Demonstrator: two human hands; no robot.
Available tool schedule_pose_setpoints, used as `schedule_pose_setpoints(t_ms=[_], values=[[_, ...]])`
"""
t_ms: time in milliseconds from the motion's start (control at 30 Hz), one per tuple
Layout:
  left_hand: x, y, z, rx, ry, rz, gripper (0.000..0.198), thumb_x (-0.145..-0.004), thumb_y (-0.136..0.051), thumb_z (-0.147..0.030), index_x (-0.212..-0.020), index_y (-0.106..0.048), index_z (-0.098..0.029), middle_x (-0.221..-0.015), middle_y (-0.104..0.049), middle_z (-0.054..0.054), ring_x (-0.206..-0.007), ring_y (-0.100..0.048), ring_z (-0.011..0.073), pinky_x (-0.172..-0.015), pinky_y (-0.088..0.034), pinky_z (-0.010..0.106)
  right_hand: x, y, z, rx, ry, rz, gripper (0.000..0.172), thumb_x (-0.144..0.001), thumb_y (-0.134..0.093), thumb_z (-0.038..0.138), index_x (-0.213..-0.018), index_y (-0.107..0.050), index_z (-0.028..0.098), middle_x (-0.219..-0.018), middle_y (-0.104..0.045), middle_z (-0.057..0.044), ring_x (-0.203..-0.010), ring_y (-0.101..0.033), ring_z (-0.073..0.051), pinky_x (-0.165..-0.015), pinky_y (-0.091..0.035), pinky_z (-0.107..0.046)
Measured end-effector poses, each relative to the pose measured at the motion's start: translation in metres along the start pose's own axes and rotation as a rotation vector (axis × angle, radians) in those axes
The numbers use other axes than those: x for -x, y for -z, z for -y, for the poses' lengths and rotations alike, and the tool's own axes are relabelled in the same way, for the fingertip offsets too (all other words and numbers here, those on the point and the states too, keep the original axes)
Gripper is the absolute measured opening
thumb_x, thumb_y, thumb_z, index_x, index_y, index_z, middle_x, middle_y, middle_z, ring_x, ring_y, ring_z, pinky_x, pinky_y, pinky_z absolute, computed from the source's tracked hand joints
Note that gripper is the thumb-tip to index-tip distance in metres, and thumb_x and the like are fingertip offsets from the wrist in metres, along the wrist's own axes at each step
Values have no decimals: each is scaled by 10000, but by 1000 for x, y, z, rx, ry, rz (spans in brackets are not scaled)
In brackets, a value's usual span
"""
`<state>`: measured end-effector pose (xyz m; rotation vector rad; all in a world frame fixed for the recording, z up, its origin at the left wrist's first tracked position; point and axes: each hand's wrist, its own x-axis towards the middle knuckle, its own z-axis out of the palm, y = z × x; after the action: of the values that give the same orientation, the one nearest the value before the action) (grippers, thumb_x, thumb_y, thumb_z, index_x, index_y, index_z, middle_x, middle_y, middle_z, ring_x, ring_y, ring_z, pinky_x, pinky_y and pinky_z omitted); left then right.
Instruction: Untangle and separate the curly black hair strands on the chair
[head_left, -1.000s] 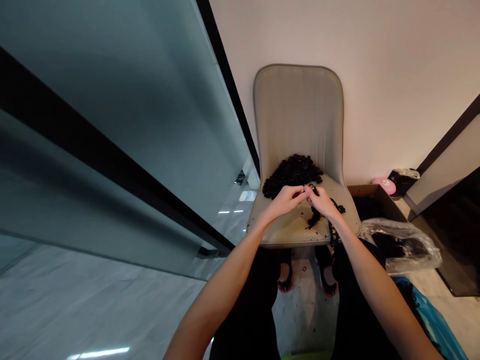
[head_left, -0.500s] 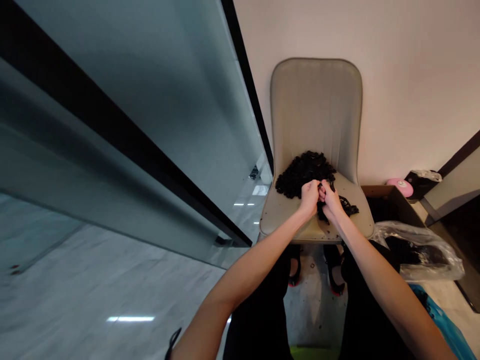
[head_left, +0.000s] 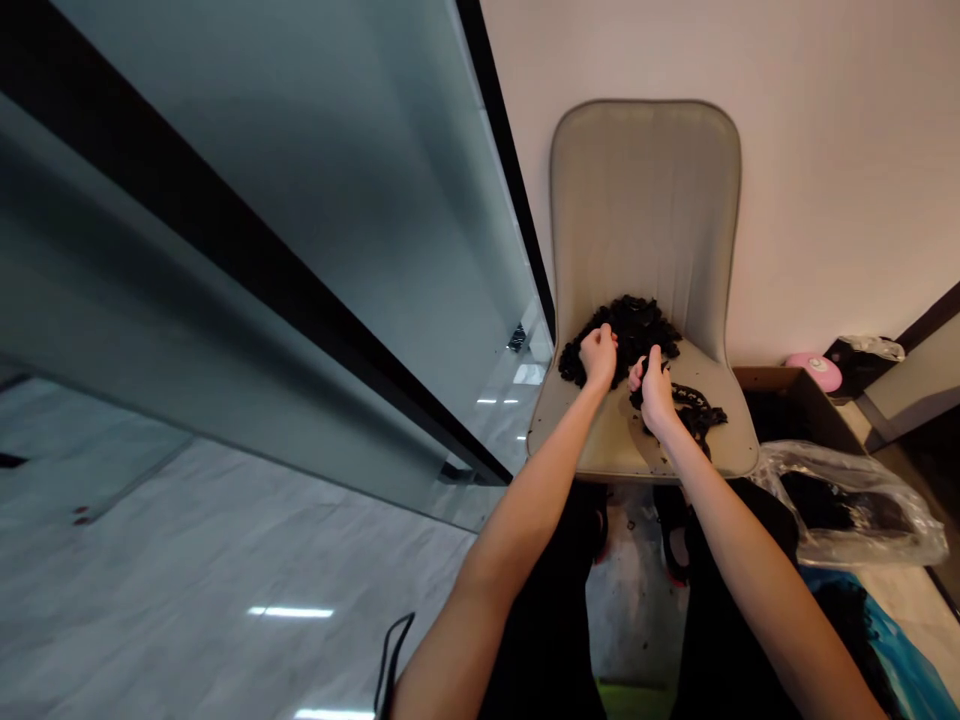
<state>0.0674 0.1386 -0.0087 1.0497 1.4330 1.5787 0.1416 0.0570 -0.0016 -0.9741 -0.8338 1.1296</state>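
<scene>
I have my left hand (head_left: pixel 598 352) over the near side of a heap of small black pieces (head_left: pixel 641 325), which lies toward the back of the grey-beige chair seat (head_left: pixel 585 440). Its fingers are curled inward, yet the fingertips are too small to make out, so I cannot tell whether they meet or pinch a piece. My right hand (head_left: pixel 651 388) is closed around some black material (head_left: pixel 637 398), thumb pointing up, just in front of the heap and apart from the left hand. Beside it, toward the right edge of the seat, lies a black perforated strip (head_left: pixel 709 414), loosely bunched, with a row of gaps showing; whether it joins what I grip is hidden.

I judge the work to be partway along. The heap is already large, and its pieces look loose and separate, so a good share seems done. What I grip and the bunched strip are not in the heap, so I take those as left. A few dark crumbs are scattered over the seat near its front.

To the right of the chair, a cardboard box (head_left: pixel 832 408) and a clear plastic bag (head_left: pixel 919 540) both hold dark stuff, with a blue bag (head_left: pixel 904 640) nearer me. I cannot tell whether any of that is finished or waiting.
</scene>
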Motion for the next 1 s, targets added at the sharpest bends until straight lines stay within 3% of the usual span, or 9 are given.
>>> schedule_pose_setpoints(t_ms=[100, 200, 300, 500, 600, 700, 800, 900, 1000], values=[[-29, 37, 21, -415, -277, -23, 131, -850, -572, -262, -801, -667, -186, -823, -693, 55, -813, -623, 197, -801, -433, 310, 3, 7, 5, 79, 9, 45, 587, -882, -504, 760, -626, -482, 232, -538, -458, 16, -497, -388, -118, -492, -320, -283], [-52, 71, 40, -638, -332, -8, 203, -826, -589, -216, -983, -700, -152, -943, -720, 104, -915, -647, 227, -890, -448, 341, 2, 20, 8, 181, 0, 68, 432, -871, -623, 617, -710, -580, 219, -608, -546, 7, -533, -439, -121, -511, -346, -274], [-62, 86, 51, -734, -330, -37, 271, -851, -595, -219, -1099, -670, -141, -996, -719, 115, -951, -642, 234, -917, -450, 364, -2, 31, 3, 269, -93, 73, 376, -905, -598, 534, -727, -626, 204, -622, -587, 0, -527, -472, -120, -522, -364, -268], [-58, 67, 45, -875, -393, 77, 150, -884, -626, -243, -1018, -680, -202, -1045, -726, 106, -1105, -584, 294, -964, -408, 432, -4, 36, -9, 394, -96, 127, 496, -964, -491, 558, -666, -663, 200, -707, -665, -41, -600, -590, -145, -684, -472, -297], [-50, 57, 41, -951, -409, 134, 138, -895, -631, -245, -1008, -701, -209, -1096, -719, 131, -1166, -539, 348, -947, -393, 467, -1, 38, -8, 582, -7, 53, 514, -992, -449, 512, -663, -708, 216, -751, -689, -62, -789, -640, -202, -861, -473, -336], [-43, 61, 37, -970, -439, 155, 188, -945, -562, -256, -1014, -731, -212, -1177, -697, 156, -1187, -513, 377, -927, -392, 478, -1, 42, -4, 672, 91, -31, 497, -995, -449, 497, -709, -753, 226, -826, -715, -84, -950, -642, -242, -982, -438, -362], [-36, 69, 31, -934, -460, 127, 243, -964, -519, -258, -1033, -747, -208, -1193, -693, 159, -1186, -520, 374, -929, -400, 471, -6, 46, 0, 648, 108, -43, 529, -992, -431, 552, -756, -770, 222, -838, -726, -90, -944, -644, -244, -988, -435, -363], [-23, 71, 18, -812, -505, 142, 244, -955, -511, -244, -1002, -744, -192, -1111, -714, 145, -1100, -589, 310, -948, -421, 426, -13, 48, 5, 544, 92, -18, 596, -972, -392, 639, -791, -776, 220, -775, -699, -67, -872, -632, -230, -920, -454, -342], [4, 63, 1, -572, -497, 340, 243, -943, -513, -280, -900, -732, -185, -966, -735, 101, -915, -647, 231, -869, -458, 352, -18, 49, 9, 455, 98, -19, 622, -930, -405, 697, -776, -764, 214, -739, -675, -46, -815, -608, -212, -847, -459, -318]])
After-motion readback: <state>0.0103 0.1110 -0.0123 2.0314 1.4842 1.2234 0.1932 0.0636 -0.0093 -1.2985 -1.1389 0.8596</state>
